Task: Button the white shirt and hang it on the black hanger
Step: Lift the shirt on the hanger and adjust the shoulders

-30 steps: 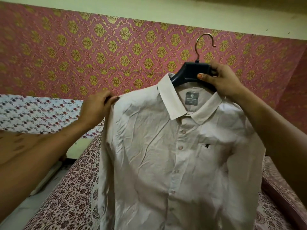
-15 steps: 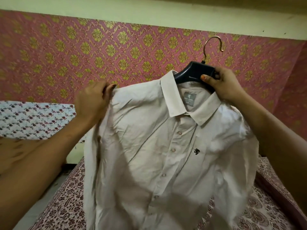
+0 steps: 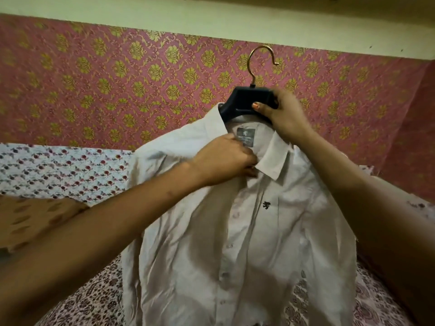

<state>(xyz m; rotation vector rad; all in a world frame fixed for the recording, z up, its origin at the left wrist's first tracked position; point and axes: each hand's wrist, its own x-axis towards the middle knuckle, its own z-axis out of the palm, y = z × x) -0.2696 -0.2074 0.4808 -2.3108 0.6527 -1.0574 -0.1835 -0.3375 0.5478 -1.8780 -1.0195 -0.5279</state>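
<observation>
My right hand point(image 3: 282, 116) clenched round neck of black hanger point(image 3: 242, 100) | my left hand point(image 3: 226, 161) pinching white shirt point(image 3: 235, 243) at collar front | shirt on hanger, held up over patterned bedspread point(image 3: 98, 302) | grey neck label point(image 3: 245, 136), writing too blurred to read | small black chest emblem point(image 3: 266, 205) | brass hook point(image 3: 261, 60) free before pink-gold wall cloth point(image 3: 117, 78)

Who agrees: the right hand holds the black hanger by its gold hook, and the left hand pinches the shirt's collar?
Wrong: the head view shows the right hand holding the black hanger by its body, not the gold hook. The left hand does pinch the shirt's collar.
</observation>
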